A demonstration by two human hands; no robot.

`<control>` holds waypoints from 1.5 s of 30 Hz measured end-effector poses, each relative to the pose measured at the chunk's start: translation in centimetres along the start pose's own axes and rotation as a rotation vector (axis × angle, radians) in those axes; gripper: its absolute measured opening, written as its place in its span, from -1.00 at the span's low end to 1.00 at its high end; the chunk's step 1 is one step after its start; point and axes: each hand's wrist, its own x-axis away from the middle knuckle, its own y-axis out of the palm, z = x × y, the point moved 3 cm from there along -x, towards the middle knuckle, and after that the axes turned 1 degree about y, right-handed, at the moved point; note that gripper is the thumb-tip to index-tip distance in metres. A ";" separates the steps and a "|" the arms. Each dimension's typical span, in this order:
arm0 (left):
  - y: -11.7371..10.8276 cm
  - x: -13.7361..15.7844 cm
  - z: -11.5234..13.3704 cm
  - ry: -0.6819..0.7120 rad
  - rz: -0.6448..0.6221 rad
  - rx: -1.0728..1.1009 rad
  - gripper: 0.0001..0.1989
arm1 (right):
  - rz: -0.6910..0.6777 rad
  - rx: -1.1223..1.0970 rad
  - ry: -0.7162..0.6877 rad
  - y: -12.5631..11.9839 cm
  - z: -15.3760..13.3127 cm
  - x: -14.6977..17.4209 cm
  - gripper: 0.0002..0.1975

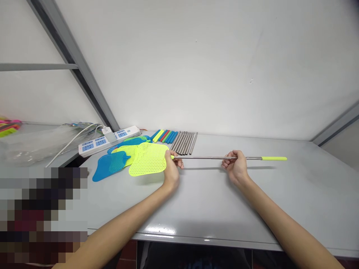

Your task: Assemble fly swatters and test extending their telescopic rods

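Note:
Between both hands a fly swatter (150,159) is held level above the table, its telescopic metal rod drawn out long. Its head is a yellow-green perforated paddle on the left, and a yellow-green grip ends the rod on the right. My left hand (172,170) is closed around the neck, where paddle and rod meet. My right hand (238,168) grips the rod a little short of the coloured grip. Left of the held swatter lie several blue and yellow-green swatter heads (110,166), partly overlapping. Behind the rod rest several loose metal rods (185,142) and coloured grips (165,136).
A white power strip (109,140) with a plugged-in charger and cable stands at the back left. Clear plastic bags (39,144) lie on the neighbouring surface. The grey table (305,198) meets a white wall panel at the back. A blurred-out area covers the lower left.

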 end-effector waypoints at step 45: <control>-0.5 1.7 -1.3 -0.074 0.036 0.096 -0.77 | 0.149 -0.201 -0.130 -0.4 2.2 1.5 -0.67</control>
